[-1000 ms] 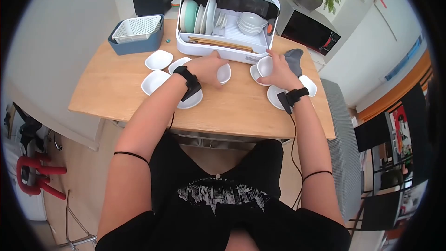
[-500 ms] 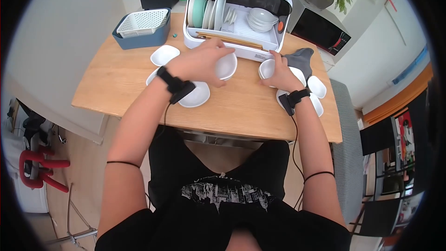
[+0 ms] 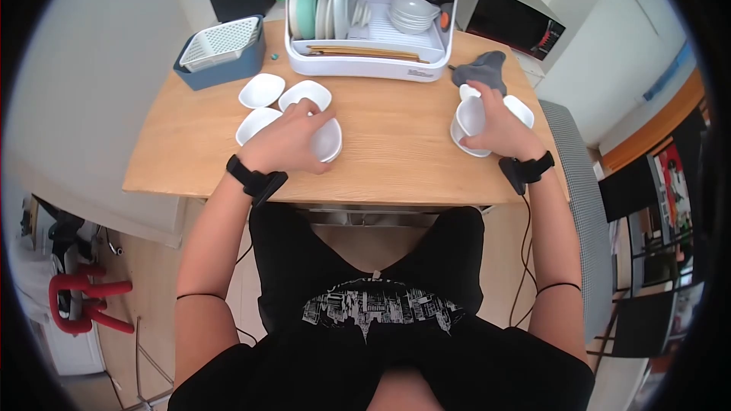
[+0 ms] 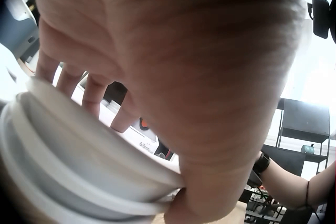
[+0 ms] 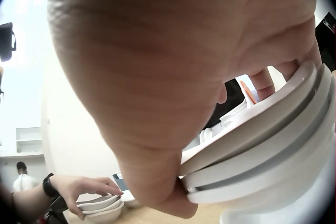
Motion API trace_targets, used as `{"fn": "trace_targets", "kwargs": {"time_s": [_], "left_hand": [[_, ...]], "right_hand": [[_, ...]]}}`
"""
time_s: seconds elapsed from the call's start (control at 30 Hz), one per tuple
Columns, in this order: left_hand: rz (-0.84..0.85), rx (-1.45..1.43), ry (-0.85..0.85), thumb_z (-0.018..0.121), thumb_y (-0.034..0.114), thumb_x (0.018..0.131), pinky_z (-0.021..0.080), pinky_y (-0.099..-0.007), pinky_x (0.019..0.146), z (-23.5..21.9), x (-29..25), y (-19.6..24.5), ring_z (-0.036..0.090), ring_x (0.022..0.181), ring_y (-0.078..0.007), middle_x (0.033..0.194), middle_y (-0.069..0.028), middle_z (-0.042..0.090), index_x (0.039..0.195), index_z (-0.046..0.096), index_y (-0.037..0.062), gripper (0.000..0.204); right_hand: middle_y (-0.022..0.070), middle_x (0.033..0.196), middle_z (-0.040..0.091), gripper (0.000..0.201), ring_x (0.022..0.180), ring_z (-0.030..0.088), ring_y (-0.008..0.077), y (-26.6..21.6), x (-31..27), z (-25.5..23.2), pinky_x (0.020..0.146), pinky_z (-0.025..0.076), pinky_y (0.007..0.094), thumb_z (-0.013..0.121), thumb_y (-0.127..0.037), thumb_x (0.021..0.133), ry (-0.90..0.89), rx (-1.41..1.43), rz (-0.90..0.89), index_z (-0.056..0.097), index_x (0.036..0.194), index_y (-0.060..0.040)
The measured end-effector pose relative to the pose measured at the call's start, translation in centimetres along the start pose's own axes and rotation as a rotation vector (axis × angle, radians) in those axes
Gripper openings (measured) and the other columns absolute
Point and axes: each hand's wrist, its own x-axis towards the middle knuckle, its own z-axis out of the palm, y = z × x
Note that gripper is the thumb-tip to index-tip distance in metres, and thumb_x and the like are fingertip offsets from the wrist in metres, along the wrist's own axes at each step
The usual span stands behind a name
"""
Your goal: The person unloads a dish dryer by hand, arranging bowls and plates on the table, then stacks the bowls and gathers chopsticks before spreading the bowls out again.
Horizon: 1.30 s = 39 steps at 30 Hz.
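Note:
In the head view, my left hand grips white bowls at the left of the table, thumb near side, fingers far side. The left wrist view shows several stacked rims under that palm, the thumb against their edge. My right hand pinches a tilted stack of white bowls at the table's right. Seen from the right wrist, several nested bowls lie between thumb and fingers. More white bowls rest beside the left hand: one farther left, one behind it, one partly covered.
A white dish rack with plates, bowls and chopsticks stands at the back of the wooden table. A blue basin holding a white basket is back left. Grey cloth and another white bowl are at the right.
My left hand has carried its bowl from mid-table leftward and nearer to me, onto the bowls there. My right hand has moved right with its bowls, to the bowls on that side.

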Motion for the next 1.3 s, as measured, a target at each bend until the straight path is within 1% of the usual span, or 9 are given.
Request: {"fn": "trace_targets", "kwargs": {"time_s": [0.47,0.67,0.7,0.77,0.83,0.93,1.0,1.1,1.3], "left_hand": [[0.028,0.029,0.101,0.095,0.037,0.073,0.042,-0.0461,0.121,1.4,-0.6,-1.8,0.053,0.138,-0.0413,0.144,-0.0218,0.057,0.156,0.056,0.0050,0.097],[-0.041,-0.015,0.103,0.097,0.047,0.075,0.029,-0.0548,0.128,1.1,-2.7,-1.6,0.039,0.155,-0.0402,0.165,-0.0166,0.045,0.158,0.058,0.0169,0.097],[-0.040,-0.015,0.102,0.097,0.047,0.075,0.029,-0.0548,0.128,0.9,-3.5,-2.3,0.039,0.155,-0.0402,0.165,-0.0166,0.045,0.158,0.058,0.0169,0.097],[0.007,-0.027,0.290,0.093,0.049,0.079,0.031,-0.0563,0.127,0.9,-5.2,-4.7,0.039,0.155,-0.0437,0.165,-0.0232,0.046,0.158,0.057,0.0110,0.095],[-0.159,-0.376,0.373,0.089,0.034,0.087,0.033,-0.0531,0.129,0.8,-6.7,-7.4,0.039,0.155,-0.0440,0.166,-0.0238,0.044,0.159,0.055,0.0107,0.084],[-0.104,-0.300,0.369,0.084,0.022,0.090,0.035,-0.0491,0.129,0.5,-8.5,-11.3,0.040,0.154,-0.0439,0.167,-0.0242,0.043,0.161,0.052,0.0087,0.079],[-0.204,-0.239,0.265,0.083,0.019,0.089,0.036,-0.0478,0.129,0.4,-8.8,-11.7,0.042,0.154,-0.0427,0.166,-0.0242,0.043,0.163,0.047,0.0061,0.082],[-0.239,-0.380,0.243,0.086,0.020,0.086,0.037,-0.0481,0.129,1.6,-8.0,-12.5,0.042,0.154,-0.0428,0.164,-0.0252,0.045,0.164,0.042,0.0017,0.091],[-0.260,-0.241,0.204,0.094,0.028,0.077,0.038,-0.0484,0.127,1.7,-5.8,-11.6,0.042,0.154,-0.0425,0.164,-0.0275,0.044,0.164,0.039,-0.0049,0.109]], "right_hand": [[0.0297,0.148,0.051,0.105,0.136,0.056,0.0497,2.6,-0.2,5.1,0.116,0.046,0.0550,0.091,-0.029,0.072,0.148,-0.068,-0.071,0.039,0.161,-0.0058],[0.0261,0.149,0.051,0.102,0.140,0.053,0.0453,1.7,-1.5,4.4,0.119,0.043,0.0518,0.091,-0.026,0.077,0.104,0.051,-0.004,0.039,0.162,-0.0054],[0.0244,0.151,0.051,0.097,0.142,0.052,0.0439,2.2,-2.0,4.3,0.121,0.042,0.0501,0.089,-0.024,0.081,0.125,0.068,-0.096,0.039,0.162,-0.0050],[0.0227,0.152,0.051,0.092,0.144,0.050,0.0425,3.8,-2.6,4.0,0.122,0.041,0.0484,0.088,-0.023,0.085,0.142,0.088,-0.182,0.040,0.162,-0.0046],[0.0205,0.155,0.052,0.082,0.147,0.049,0.0398,6.6,-3.4,3.1,0.124,0.039,0.0465,0.082,-0.019,0.093,0.201,0.223,-0.115,0.042,0.162,-0.0039],[0.0200,0.163,0.048,0.077,0.153,0.044,0.0372,11.6,-4.8,2.5,0.128,0.035,0.0458,0.077,-0.014,0.097,0.218,0.169,0.010,0.040,0.164,-0.0053],[0.0212,0.167,0.044,0.079,0.155,0.042,0.0382,13.3,-5.6,2.5,0.130,0.033,0.0460,0.076,-0.013,0.098,0.173,0.173,0.094,0.038,0.167,-0.0074],[0.0231,0.165,0.045,0.081,0.154,0.043,0.0402,14.2,-6.0,3.5,0.129,0.033,0.0469,0.078,-0.014,0.097,0.175,0.099,0.083,0.038,0.167,-0.0078],[0.0272,0.160,0.050,0.073,0.151,0.045,0.0439,12.7,-6.1,3.4,0.128,0.035,0.0491,0.078,-0.026,0.098,0.252,0.141,0.051,0.047,0.160,-0.0034]]}}
